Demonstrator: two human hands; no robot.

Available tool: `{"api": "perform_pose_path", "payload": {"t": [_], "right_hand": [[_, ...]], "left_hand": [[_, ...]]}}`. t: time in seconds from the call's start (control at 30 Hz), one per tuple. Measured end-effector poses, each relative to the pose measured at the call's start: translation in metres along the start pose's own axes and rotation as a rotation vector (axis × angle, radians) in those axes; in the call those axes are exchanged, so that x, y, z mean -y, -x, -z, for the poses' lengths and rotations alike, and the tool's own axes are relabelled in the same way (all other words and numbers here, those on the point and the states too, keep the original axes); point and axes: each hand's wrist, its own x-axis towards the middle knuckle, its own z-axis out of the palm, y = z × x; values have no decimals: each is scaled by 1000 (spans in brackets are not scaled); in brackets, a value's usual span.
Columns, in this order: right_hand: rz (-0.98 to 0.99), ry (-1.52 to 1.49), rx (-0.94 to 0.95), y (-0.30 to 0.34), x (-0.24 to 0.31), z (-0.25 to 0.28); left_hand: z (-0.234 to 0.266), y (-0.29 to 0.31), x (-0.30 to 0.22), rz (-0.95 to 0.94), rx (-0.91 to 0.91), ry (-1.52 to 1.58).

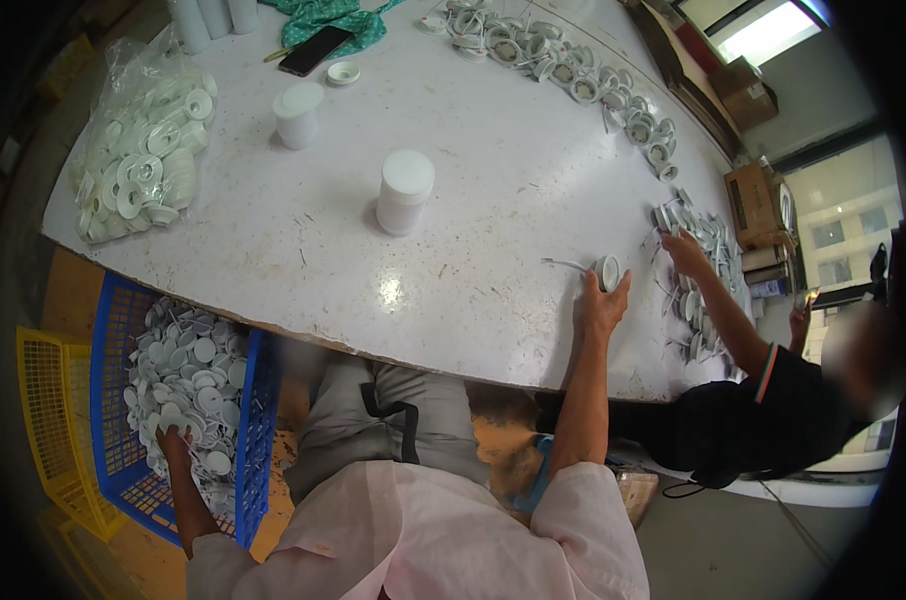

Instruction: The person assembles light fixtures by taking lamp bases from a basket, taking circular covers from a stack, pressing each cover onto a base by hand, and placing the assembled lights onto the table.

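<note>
Near the right part of the table's front edge, my right hand is closed on a small round white light fitting. The fitting stands on its rim, with a thin wire lead trailing left over the tabletop. My left hand reaches down into a blue plastic basket heaped with round white discs. Its fingers close around a white disc there, the tips partly hidden among the pile.
A clear bag of white ring parts lies at the table's left. Two white cylinders stand mid-table; a phone lies behind. Wired fittings line the far and right sides. At right, a co-worker's hand touches them. A yellow crate adjoins the basket.
</note>
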Motion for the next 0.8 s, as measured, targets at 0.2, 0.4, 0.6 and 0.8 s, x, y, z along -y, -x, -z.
{"api": "perform_pose_path", "payload": {"t": [0.2, 0.4, 0.6, 0.8], "right_hand": [[-5, -188, 60, -1, -5, -10], [305, -401, 139, 65, 53, 6], [756, -692, 665, 152, 146, 24], [1011, -669, 895, 175, 191, 40]], "left_hand": [[54, -51, 40, -524, -320, -584], [-169, 229, -147, -474, 648, -12], [-284, 335, -216, -393, 1390, 178], [-296, 329, -211, -387, 1417, 234]]}}
